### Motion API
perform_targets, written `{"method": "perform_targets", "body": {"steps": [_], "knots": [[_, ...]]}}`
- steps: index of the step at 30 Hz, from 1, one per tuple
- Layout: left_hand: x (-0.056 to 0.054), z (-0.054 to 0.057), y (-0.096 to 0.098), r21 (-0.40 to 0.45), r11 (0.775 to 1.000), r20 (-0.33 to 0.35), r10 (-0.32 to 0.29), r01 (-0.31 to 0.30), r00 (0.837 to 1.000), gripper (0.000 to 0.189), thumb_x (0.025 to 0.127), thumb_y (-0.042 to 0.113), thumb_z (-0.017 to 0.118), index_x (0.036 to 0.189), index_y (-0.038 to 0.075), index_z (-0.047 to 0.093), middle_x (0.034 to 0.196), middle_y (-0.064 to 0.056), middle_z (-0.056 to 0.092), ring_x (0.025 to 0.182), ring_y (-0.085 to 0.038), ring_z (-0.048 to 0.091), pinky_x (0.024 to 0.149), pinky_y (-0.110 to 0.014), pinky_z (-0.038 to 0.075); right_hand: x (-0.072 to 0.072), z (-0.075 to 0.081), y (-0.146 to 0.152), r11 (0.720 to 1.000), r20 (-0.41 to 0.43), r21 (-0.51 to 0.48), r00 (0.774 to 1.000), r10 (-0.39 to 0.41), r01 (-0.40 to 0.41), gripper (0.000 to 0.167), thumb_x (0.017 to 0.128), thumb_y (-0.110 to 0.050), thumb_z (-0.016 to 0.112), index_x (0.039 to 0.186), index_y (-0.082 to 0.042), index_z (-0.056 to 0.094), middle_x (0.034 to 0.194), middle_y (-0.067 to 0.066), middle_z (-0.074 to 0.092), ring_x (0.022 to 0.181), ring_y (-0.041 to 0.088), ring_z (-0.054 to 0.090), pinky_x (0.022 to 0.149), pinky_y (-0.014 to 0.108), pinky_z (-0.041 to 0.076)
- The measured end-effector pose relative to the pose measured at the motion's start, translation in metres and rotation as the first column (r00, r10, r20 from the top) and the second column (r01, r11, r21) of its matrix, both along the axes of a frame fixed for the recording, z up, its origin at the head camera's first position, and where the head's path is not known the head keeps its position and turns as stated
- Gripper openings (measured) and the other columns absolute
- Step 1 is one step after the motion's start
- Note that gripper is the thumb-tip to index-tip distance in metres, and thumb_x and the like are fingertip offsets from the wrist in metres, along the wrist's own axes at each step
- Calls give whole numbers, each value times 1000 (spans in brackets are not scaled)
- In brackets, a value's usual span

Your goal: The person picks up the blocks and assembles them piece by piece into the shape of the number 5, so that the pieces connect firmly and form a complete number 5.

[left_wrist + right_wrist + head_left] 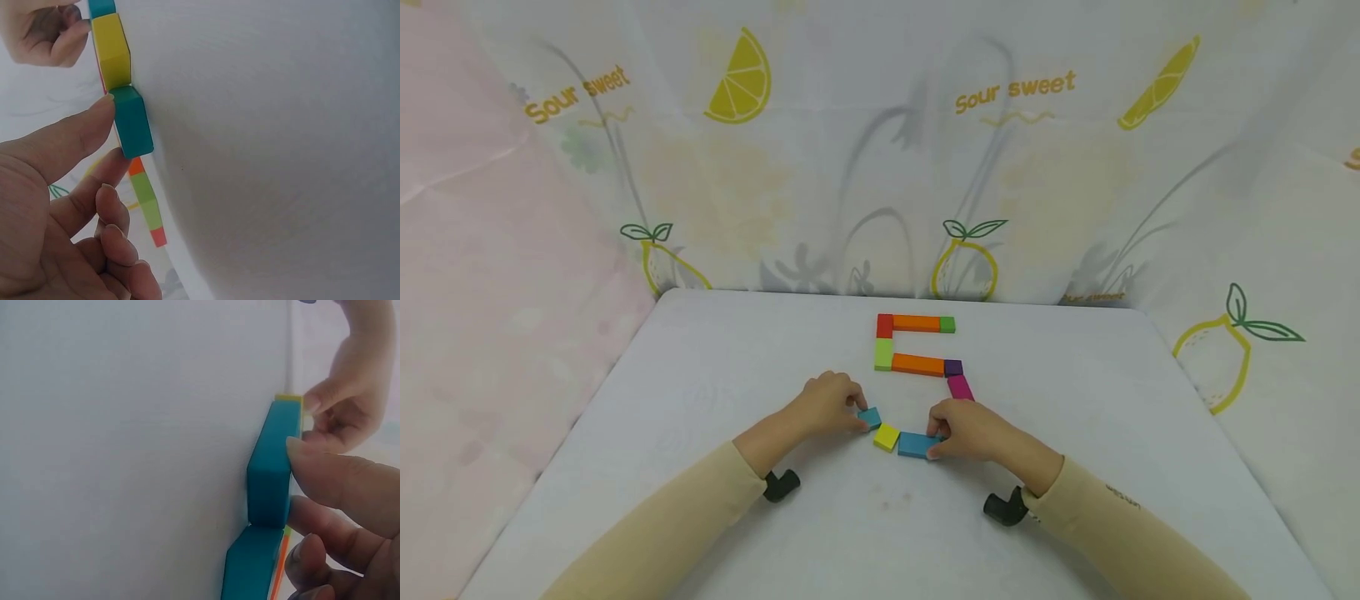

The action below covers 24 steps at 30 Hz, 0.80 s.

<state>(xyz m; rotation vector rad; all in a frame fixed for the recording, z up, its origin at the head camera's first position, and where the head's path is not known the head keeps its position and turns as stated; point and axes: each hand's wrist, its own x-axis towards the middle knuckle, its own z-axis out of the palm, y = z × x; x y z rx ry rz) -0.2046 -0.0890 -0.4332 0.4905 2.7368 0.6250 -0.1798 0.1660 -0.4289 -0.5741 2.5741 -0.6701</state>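
My left hand pinches a small blue block between thumb and index finger; in the left wrist view this small blue block meets the yellow block. To its right in the head view lies the yellow block, then a longer blue block. At that longer block's right end is my right hand, thumb and index finger on its two sides. The right wrist view shows the longer blue block touching another blue block, which my right hand hides from the head view.
Farther back on the white table run a red block, orange blocks, green blocks, a purple block and a magenta block, the last partly behind my right hand. A lemon-print cloth hangs behind.
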Motion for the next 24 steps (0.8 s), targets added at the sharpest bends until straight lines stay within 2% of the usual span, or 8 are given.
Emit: {"method": "perform_targets", "body": {"steps": [9,16,24], "knots": [[-1,-3,-3,2,1000,-10,0,0,1000,22,80,32,86,95,21,76,90,4,61,94,-18,51,83,-39,43,1,2,-1,999,-20,20,999,36,-35,21,81,-23,85,90,-18,67,75,-1,54,75,15,52,66,30,44],[2,2,-7,33,999,-50,23,-21,998,22,82,33,84,99,21,76,92,5,60,95,-17,50,85,-39,42,1,5,3,1000,-17,17,1000,-15,16,24,81,-25,86,98,-19,70,80,-2,55,79,16,52,69,32,46],[6,10,-22,80,995,-96,67,-59,993,21,87,32,80,104,19,75,95,4,59,97,-20,49,86,-40,40,-8,13,26,998,-88,-13,994,-70,69,21,89,-28,78,102,-14,70,81,-1,53,80,16,51,68,31,43]]}}
